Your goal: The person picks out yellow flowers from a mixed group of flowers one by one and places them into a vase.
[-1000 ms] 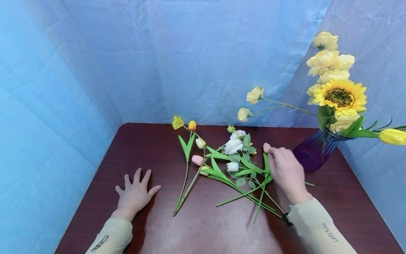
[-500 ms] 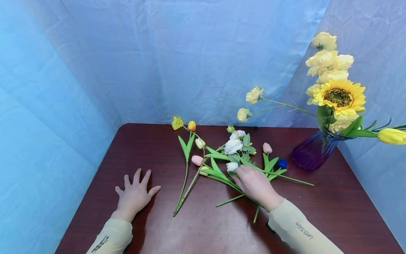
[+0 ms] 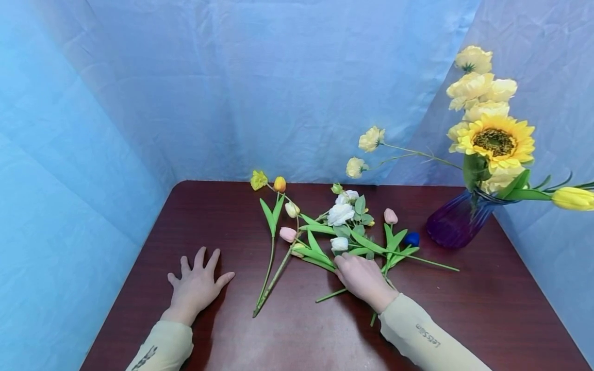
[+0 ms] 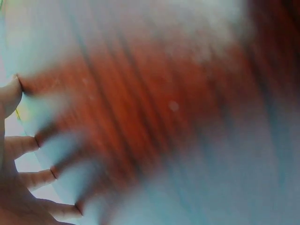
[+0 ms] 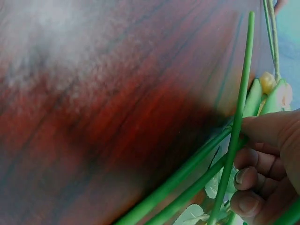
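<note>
1. At the table's near left, the person's left hand (image 3: pixel 195 288) is resting with fingers spread, pressing on bare dark wood (image 3: pixel 297 335) and holding nothing.

2. Right of centre, the right hand (image 3: pixel 364 278) is reaching into the loose flowers, thumb and curled fingers apparently pinching at least one green tulip stem (image 5: pixel 173 180); I cannot tell how many. Another stem (image 5: pixel 236 117) is crossing over there, by the thumb tip.

3. Just beyond those fingers, a yellow tulip (image 3: pixel 298 250), a pink tulip (image 3: pixel 288 235) and a white tulip (image 3: pixel 340 243) are lying among overlapping leaves. I take it the person is picking out a flower, so the next move seems to be calling for freeing the pinched stem without dragging its neighbours.

4. Farther back, white roses (image 3: pixel 341 214) are lying in the middle, while a blue tulip (image 3: pixel 411 239) is lying near the vase, outside it.

5. At the far right, the purple-blue glass vase (image 3: pixel 447 226) is holding a sunflower (image 3: pixel 494 141) and pale yellow blooms (image 3: pixel 472 87). It is looking partly filled, and arranging is probably well short of finished.

6. Behind everything, blue cloth (image 3: pixel 232 93) is hanging.
</note>
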Action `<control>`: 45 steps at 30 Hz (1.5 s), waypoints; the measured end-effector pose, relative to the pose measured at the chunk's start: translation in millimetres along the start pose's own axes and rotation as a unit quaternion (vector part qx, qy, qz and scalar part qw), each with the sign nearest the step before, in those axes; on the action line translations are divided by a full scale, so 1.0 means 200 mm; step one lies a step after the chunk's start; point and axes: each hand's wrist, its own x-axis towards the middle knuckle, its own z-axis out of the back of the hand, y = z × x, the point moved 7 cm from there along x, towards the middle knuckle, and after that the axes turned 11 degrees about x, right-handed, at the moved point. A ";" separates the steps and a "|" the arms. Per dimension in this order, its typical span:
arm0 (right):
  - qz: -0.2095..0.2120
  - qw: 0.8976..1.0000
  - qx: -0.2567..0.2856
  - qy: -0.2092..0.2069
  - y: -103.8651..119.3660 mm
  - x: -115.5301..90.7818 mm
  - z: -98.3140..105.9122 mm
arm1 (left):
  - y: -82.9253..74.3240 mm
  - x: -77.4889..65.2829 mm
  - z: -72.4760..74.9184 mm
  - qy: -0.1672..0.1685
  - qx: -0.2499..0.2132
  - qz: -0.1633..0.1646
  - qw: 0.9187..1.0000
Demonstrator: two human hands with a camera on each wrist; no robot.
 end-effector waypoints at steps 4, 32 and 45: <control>0.003 1.000 0.011 -0.011 0.00 0.00 0.01 | 0.00 0.00 0.00 0.006 -0.001 0.002 1.000; -0.069 0.977 0.072 -0.186 -0.18 -0.10 0.44 | -0.30 0.00 0.15 -0.051 -0.051 -0.086 0.994; -0.200 0.966 0.082 -0.144 -0.42 -0.20 0.42 | -0.46 0.03 0.17 -0.032 -0.050 -0.104 0.993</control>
